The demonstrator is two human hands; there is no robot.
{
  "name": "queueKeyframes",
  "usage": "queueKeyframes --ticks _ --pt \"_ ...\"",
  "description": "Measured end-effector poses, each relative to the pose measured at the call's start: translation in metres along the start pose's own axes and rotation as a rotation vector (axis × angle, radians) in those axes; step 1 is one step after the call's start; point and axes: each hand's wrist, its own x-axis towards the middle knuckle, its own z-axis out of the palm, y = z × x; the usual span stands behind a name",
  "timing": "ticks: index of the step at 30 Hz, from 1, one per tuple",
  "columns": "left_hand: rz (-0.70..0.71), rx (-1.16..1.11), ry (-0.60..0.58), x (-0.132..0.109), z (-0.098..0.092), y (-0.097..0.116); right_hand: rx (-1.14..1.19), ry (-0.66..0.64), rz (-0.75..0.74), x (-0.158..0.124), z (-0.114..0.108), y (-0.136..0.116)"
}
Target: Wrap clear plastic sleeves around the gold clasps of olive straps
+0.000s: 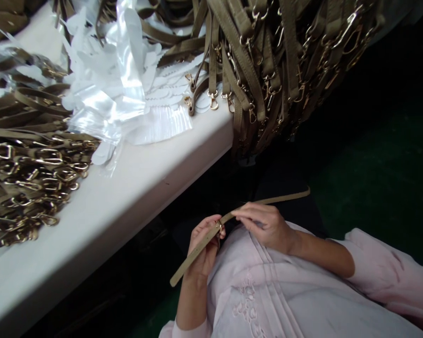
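Note:
A narrow olive-brown strap [200,245] runs slantwise between my two hands, above my lap and in front of the pale pink top. My left hand [202,253] is closed around it near a small gold-coloured metal buckle [218,226]. One end of the strap sticks out past that hand, down to the left. Farther along, my right hand [268,226] pinches the strap between thumb and fingers. The other end trails off to the right behind this hand. The left fingertips are partly hidden by the strap and buckle.
A white table [127,188] slants across the left. Many olive straps with gold clasps [38,173] are piled there. Clear plastic bags [109,89] and white tags lie at its middle. More straps with clips [268,61] hang over the far right edge. The floor [380,173] is dark green.

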Motion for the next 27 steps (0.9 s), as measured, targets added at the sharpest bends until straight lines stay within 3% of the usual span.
queueKeyframes --ticks 2,3,8,10,16,21,24,27 --pt "-0.025 -0.031 -0.031 -0.002 -0.004 0.002 -0.080 0.087 0.085 0.006 -0.010 0.007" --pt "-0.037 -0.033 -0.041 -0.003 -0.006 0.003 -0.100 0.066 0.127 0.009 -0.014 0.012" --pt "-0.029 0.084 -0.093 -0.007 -0.016 0.008 0.218 -0.455 0.508 0.014 -0.025 0.024" --pt "-0.021 0.170 -0.091 -0.009 -0.021 0.012 0.287 -0.544 0.569 0.013 -0.026 0.024" --pt "-0.033 0.476 -0.138 -0.014 -0.026 0.009 0.265 -0.510 0.511 0.015 -0.042 0.024" --pt "-0.051 0.501 -0.249 -0.008 -0.012 0.001 -0.027 -0.508 0.491 0.011 -0.061 0.048" --pt "-0.089 0.646 -0.256 -0.004 -0.009 -0.003 -0.253 -0.446 0.380 0.006 -0.058 0.049" --pt "-0.002 0.848 -0.263 -0.002 -0.011 -0.006 -0.193 -0.327 0.198 0.007 -0.039 0.026"
